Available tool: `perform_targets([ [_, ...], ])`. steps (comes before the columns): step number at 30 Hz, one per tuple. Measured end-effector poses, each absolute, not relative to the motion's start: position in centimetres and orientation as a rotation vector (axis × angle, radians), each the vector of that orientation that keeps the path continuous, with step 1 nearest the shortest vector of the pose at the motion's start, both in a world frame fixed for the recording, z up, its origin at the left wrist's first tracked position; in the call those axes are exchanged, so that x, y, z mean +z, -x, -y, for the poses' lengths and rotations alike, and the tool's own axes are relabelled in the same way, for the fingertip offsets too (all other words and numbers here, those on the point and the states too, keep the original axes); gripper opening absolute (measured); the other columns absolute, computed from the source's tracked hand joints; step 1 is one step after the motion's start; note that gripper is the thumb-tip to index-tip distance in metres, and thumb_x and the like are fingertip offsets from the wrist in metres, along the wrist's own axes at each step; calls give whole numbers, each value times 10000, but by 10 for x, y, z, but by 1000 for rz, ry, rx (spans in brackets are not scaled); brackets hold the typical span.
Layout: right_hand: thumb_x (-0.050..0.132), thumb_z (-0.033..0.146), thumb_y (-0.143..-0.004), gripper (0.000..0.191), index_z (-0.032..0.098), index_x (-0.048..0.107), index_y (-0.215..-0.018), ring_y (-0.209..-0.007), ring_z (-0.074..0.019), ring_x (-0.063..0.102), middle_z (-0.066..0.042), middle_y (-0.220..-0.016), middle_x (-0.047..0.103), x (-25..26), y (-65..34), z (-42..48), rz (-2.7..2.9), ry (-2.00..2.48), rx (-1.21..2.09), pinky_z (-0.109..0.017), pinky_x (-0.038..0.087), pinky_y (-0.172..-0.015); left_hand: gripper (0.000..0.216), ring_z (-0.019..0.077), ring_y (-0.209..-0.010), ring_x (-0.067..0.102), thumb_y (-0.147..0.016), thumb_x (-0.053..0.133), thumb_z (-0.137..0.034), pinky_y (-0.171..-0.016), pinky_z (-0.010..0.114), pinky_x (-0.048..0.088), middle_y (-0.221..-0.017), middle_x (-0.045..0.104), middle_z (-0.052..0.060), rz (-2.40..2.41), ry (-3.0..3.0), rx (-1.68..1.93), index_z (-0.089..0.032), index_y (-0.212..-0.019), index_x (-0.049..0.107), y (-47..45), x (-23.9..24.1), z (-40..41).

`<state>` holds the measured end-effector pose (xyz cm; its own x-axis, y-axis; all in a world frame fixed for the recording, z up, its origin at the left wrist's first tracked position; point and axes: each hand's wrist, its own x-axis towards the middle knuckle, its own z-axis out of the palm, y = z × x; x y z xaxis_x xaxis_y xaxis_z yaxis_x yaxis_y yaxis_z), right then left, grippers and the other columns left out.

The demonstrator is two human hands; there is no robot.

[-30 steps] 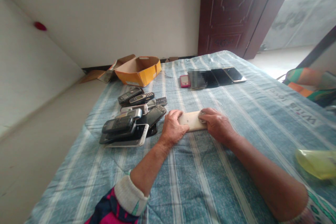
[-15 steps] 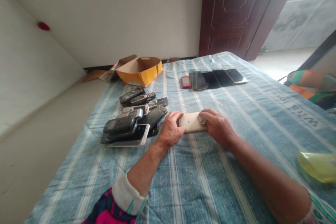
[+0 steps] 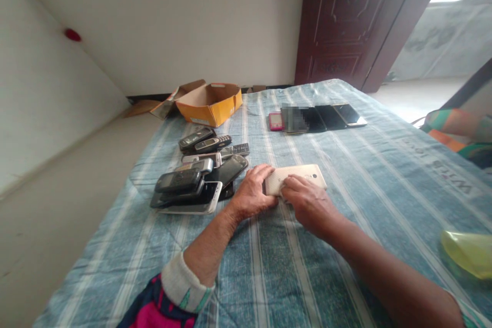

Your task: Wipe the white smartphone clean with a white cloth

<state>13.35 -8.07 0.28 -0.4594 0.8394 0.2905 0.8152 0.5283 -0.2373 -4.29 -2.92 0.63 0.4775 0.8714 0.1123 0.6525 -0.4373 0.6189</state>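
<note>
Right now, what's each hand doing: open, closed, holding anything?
Left hand: closed on the phone's left end.
Right hand: fingers on the same phone; grip cannot be told.

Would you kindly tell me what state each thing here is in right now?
Gold phone: lying flat, back up, left hand gripping its end, right hand resting on it.
Phone pile: loosely stacked, untouched.
Phone row: side by side, screens dark.
Box: open at the top.
Door: open.
</note>
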Motion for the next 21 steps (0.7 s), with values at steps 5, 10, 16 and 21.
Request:
perform_targets([
  [5, 459, 8, -838, 251, 164, 620, -726, -833, -187, 519, -77, -857, 598, 6, -143, 84, 2316, 1656, 25, -276, 416, -706, 715, 284, -1253, 461, -536, 710, -161, -1108, 435, 332, -1343, 512, 109, -1238, -2214, 587, -157, -1234, 558, 44, 7, 29],
  [10, 391, 25, -879, 263, 160, 617, -866, -960, -207, 510, -104, -967, 586, -4, -123, 88, 2331, 1421, 20, -318, 457, -842, 717, 288, -1247, 469, -532, 696, -153, -1107, 430, 336, -1318, 527, 125, -1207, -2192, 619, -128, -1234, 550, 47, 3, 26],
  [16, 419, 39, -881, 216, 145, 600, -930, -1051, -226, 489, -125, -1040, 571, -3, -108, 89, 2352, 1263, 127, -359, 447, -948, 705, 284, -1273, 459, -569, 649, -134, -1092, 423, 364, -1349, 508, 130, -1133, -2119, 656, -124, -1263, 525, 53, 3, 26],
  [21, 413, 43, -880, 236, 169, 606, -930, -1045, -226, 499, -108, -1023, 580, -6, -112, 85, 2338, 1252, 144, -373, 455, -927, 695, 290, -1287, 445, -583, 645, -141, -1038, 422, 422, -1376, 489, 123, -1150, -2089, 628, -146, -1267, 524, 54, 4, 26],
])
